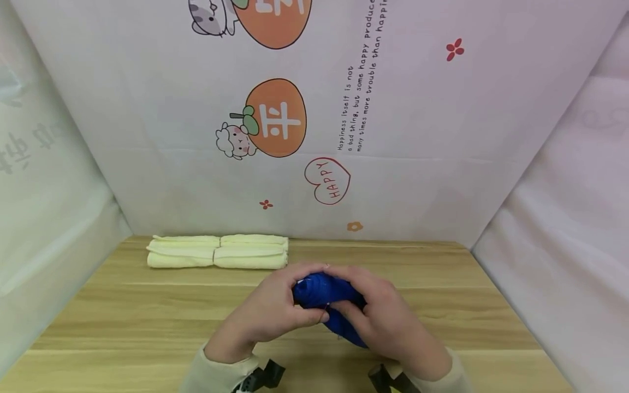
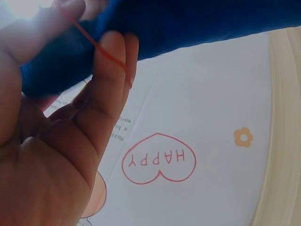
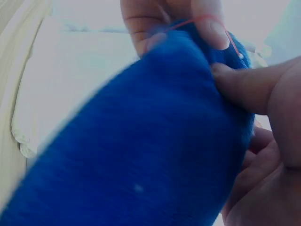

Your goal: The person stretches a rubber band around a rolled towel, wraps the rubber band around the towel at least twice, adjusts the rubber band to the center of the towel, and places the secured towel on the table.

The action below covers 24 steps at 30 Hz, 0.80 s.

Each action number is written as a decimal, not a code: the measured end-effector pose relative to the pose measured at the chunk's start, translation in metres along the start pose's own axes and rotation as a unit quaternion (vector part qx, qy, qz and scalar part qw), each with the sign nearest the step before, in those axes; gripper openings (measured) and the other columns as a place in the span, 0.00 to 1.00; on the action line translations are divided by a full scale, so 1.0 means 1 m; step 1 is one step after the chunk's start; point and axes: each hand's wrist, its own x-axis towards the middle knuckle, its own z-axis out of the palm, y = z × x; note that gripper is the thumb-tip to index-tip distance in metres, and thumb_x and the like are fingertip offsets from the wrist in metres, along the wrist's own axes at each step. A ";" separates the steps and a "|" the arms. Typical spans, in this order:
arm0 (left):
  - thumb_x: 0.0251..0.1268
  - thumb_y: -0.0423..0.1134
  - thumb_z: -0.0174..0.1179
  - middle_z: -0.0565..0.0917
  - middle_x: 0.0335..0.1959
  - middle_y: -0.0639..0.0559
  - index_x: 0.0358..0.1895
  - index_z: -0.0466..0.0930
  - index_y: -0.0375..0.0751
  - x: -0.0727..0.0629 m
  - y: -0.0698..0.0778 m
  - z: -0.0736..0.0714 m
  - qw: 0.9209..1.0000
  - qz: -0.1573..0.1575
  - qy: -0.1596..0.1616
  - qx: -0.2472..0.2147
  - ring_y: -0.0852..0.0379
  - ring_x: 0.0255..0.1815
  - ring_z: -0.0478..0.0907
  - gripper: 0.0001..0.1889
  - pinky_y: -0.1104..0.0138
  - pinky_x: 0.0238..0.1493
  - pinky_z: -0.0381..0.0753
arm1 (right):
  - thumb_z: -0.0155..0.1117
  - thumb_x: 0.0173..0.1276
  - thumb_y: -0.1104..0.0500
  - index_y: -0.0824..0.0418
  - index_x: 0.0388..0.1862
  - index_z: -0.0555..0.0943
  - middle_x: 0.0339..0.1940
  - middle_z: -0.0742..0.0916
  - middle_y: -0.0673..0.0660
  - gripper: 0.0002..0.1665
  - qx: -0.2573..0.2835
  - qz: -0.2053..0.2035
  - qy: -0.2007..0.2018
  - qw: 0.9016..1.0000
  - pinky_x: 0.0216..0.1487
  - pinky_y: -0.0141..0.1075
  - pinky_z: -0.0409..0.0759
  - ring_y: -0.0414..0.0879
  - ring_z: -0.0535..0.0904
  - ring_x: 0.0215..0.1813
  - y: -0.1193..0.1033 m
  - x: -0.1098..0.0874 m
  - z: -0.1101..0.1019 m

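A blue rolled towel (image 1: 319,289) is held between both hands above the table. My left hand (image 1: 272,305) curls round its left end, with the thumb at the near side. My right hand (image 1: 390,314) grips the towel from the right, thumb pressed on the cloth in the right wrist view. A thin red elastic band (image 2: 86,36) runs taut across the left fingers in the left wrist view. The same band (image 3: 229,36) lies over the towel's end in the right wrist view. One edge of the towel hangs down below the right hand.
Cream rolled towels (image 1: 250,252), bound round the middle with a thin band, lie at the table's back left. The wooden table (image 1: 147,322) meets a white printed back panel (image 1: 403,185). White cloth walls (image 1: 565,229) close off both sides.
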 end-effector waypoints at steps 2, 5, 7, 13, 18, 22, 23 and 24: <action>0.55 0.40 0.76 0.81 0.54 0.58 0.62 0.78 0.54 0.001 -0.002 0.000 0.999 -0.002 -0.009 -0.034 0.56 0.51 0.80 0.29 0.61 0.51 0.81 | 0.72 0.60 0.72 0.54 0.66 0.75 0.55 0.83 0.51 0.35 0.016 -0.002 0.019 1.000 0.51 0.45 0.82 0.46 0.81 0.54 -0.001 0.001 0.000; 0.54 0.36 0.76 0.84 0.49 0.54 0.58 0.80 0.49 0.002 -0.004 0.002 0.997 -0.012 -0.012 -0.069 0.54 0.45 0.83 0.26 0.60 0.45 0.83 | 0.71 0.60 0.73 0.55 0.64 0.76 0.55 0.83 0.51 0.33 0.041 0.003 0.045 0.998 0.51 0.45 0.81 0.47 0.81 0.54 -0.003 0.002 0.000; 0.55 0.34 0.75 0.84 0.44 0.52 0.54 0.82 0.46 0.002 -0.005 0.002 0.997 -0.016 -0.006 -0.073 0.53 0.38 0.84 0.22 0.59 0.38 0.85 | 0.70 0.61 0.73 0.55 0.64 0.76 0.55 0.83 0.51 0.33 0.058 0.020 0.053 0.997 0.51 0.44 0.81 0.47 0.81 0.53 -0.004 0.001 0.000; 0.61 0.34 0.70 0.84 0.35 0.52 0.43 0.86 0.46 0.003 -0.004 0.004 0.998 0.000 0.017 -0.054 0.53 0.27 0.81 0.08 0.59 0.29 0.84 | 0.66 0.68 0.68 0.52 0.65 0.75 0.56 0.83 0.49 0.28 0.108 0.102 0.045 0.988 0.48 0.43 0.82 0.46 0.81 0.52 -0.006 -0.001 -0.003; 0.64 0.33 0.68 0.82 0.33 0.54 0.40 0.87 0.48 0.004 -0.003 0.009 0.998 0.041 0.048 -0.011 0.57 0.27 0.79 0.05 0.63 0.27 0.82 | 0.67 0.69 0.63 0.53 0.67 0.73 0.56 0.82 0.49 0.28 0.136 0.121 0.028 0.983 0.49 0.43 0.81 0.47 0.80 0.52 -0.008 -0.002 -0.007; 0.63 0.35 0.70 0.83 0.33 0.59 0.38 0.88 0.50 0.004 0.000 0.012 0.995 0.068 0.058 0.039 0.62 0.28 0.79 0.04 0.66 0.29 0.82 | 0.71 0.68 0.55 0.49 0.63 0.76 0.53 0.83 0.47 0.26 0.132 0.173 0.024 0.976 0.48 0.44 0.81 0.46 0.81 0.49 -0.012 -0.001 -0.006; 0.63 0.37 0.70 0.83 0.31 0.59 0.38 0.88 0.49 0.004 0.001 0.012 0.995 0.069 0.053 0.043 0.62 0.27 0.78 0.03 0.66 0.27 0.81 | 0.72 0.67 0.54 0.48 0.61 0.77 0.52 0.84 0.46 0.24 0.128 0.188 0.030 0.973 0.46 0.44 0.81 0.45 0.81 0.48 -0.013 0.000 -0.006; 0.64 0.38 0.69 0.83 0.30 0.60 0.37 0.88 0.49 0.004 0.002 0.012 0.996 0.067 0.047 0.046 0.63 0.26 0.78 0.01 0.67 0.27 0.81 | 0.72 0.66 0.54 0.49 0.58 0.79 0.50 0.85 0.46 0.22 0.125 0.197 0.040 0.972 0.45 0.44 0.80 0.45 0.81 0.47 -0.014 0.000 -0.005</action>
